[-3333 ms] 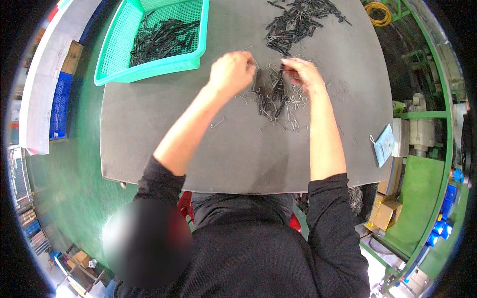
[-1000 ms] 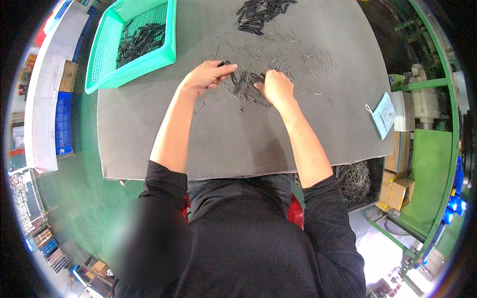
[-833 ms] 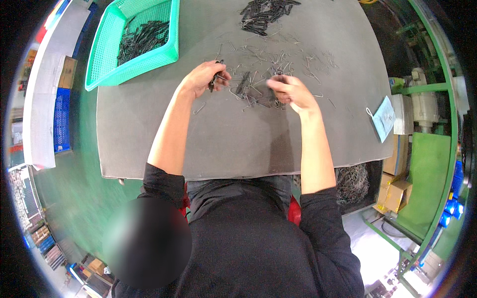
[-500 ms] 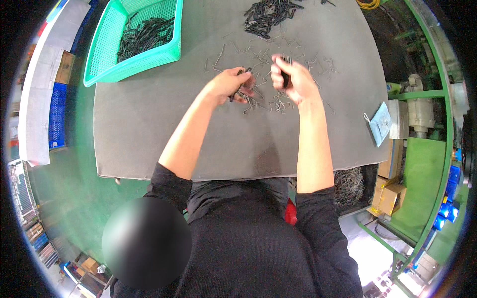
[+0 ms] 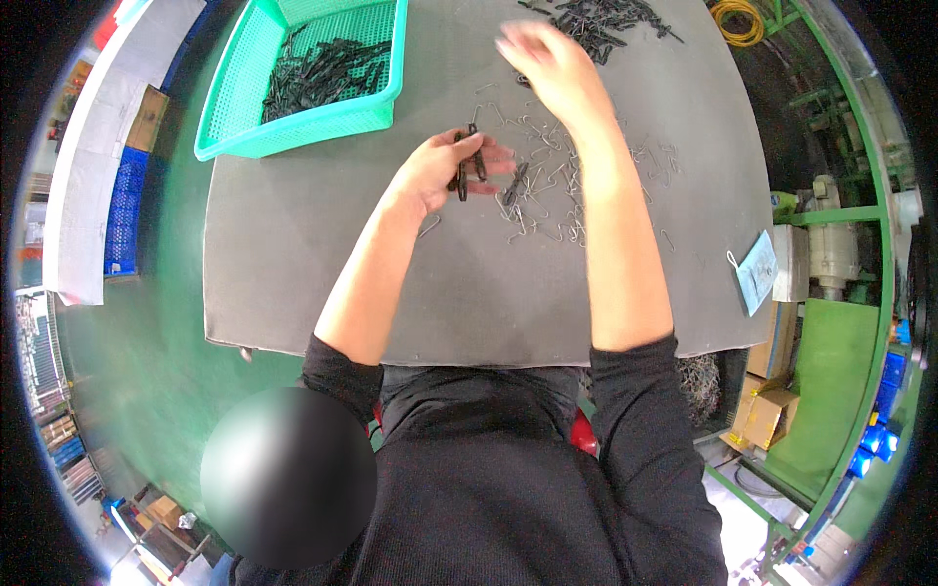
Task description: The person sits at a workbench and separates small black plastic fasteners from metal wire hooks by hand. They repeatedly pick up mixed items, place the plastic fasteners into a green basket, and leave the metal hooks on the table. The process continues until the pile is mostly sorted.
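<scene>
My left hand (image 5: 445, 171) is closed on a few slender black pieces (image 5: 462, 181), thumb on top, its other fingers reaching to the right behind them. A thin wire end sticks up from one piece. Just right of those fingertips, another black piece (image 5: 516, 184) lies on bent metal wire hooks (image 5: 552, 200) scattered over the grey table (image 5: 469, 293). My right hand (image 5: 547, 59) is raised farther away, beside a pile of black pieces (image 5: 611, 24). Its fingers are stretched to the left, somewhat blurred, and I see nothing held in them.
A green perforated basket (image 5: 322, 122) at the far left holds many black pieces. A light blue face mask (image 5: 755, 272) lies at the table's right edge. Beyond that edge stand a green metal frame (image 5: 835, 215) and cardboard boxes (image 5: 767, 415). A coiled yellow hose (image 5: 738, 21) is at the far right.
My right hand has moved away from me toward the black pile, and the black pieces it held are gone from it. A black piece now shows on the wire hooks. The view has shifted slightly.
</scene>
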The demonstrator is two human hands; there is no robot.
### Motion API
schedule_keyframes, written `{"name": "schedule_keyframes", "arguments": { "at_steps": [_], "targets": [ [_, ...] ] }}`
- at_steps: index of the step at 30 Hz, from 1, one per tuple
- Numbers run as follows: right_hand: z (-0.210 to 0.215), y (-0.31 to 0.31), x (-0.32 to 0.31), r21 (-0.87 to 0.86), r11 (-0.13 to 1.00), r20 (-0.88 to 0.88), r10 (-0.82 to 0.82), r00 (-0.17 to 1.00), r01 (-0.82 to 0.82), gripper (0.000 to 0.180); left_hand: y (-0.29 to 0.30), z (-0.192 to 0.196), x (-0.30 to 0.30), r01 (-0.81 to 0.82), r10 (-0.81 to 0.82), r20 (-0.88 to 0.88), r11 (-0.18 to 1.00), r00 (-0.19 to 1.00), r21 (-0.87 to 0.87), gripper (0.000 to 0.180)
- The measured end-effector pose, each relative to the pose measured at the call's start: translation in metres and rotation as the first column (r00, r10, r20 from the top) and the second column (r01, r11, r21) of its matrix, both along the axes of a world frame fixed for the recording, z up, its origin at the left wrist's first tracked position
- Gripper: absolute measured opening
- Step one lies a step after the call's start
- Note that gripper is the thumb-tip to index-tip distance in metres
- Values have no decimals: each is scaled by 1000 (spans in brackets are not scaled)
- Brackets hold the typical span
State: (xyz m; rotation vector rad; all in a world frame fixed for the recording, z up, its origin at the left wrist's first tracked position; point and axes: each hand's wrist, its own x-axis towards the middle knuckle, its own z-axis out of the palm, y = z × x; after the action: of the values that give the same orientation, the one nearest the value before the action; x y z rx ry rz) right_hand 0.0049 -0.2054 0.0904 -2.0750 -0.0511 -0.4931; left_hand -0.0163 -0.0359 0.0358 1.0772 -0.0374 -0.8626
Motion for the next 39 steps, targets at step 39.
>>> {"name": "schedule_keyframes", "arguments": {
  "at_steps": [39],
  "targets": [
    [-94, -174, -115, -437, 761, -23, -542, 840, 479, 51, -48, -27, -23, -396, -593, 624, 482, 509, 781, 31]
  ]
}}
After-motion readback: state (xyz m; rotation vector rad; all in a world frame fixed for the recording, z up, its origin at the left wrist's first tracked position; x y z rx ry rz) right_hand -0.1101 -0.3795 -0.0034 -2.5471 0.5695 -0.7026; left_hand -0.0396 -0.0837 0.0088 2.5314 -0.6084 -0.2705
